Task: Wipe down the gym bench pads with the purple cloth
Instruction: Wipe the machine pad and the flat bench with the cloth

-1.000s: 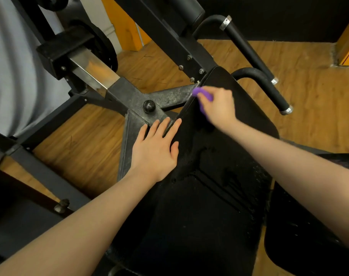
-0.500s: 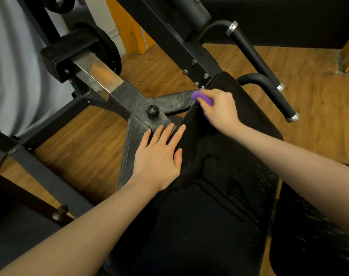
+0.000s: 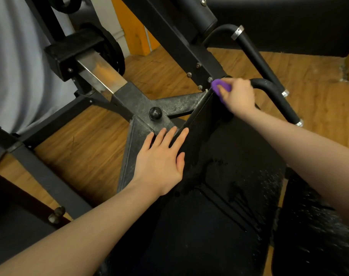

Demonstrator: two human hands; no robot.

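Observation:
A long black bench pad [image 3: 225,176] runs from the bottom of the view up to the machine's frame, its surface flecked with wet spots. My right hand [image 3: 238,95] grips the bunched purple cloth [image 3: 219,87] and presses it against the pad's far left corner. Most of the cloth is hidden under my fingers. My left hand [image 3: 161,160] rests flat with straight fingers on the pad's left edge, fingertips reaching the metal frame. A second black pad [image 3: 313,232] lies at the lower right.
The grey metal frame [image 3: 141,108] with a round black knob [image 3: 155,113] sits left of the pad. Two black padded handles [image 3: 273,94] curve out at the upper right. A person in a grey shirt [image 3: 14,76] stands at the left. Wooden floor [image 3: 86,148] lies beneath.
My right hand has slid the cloth a little farther up to the pad's top corner. My left hand has stayed in place on the pad's edge.

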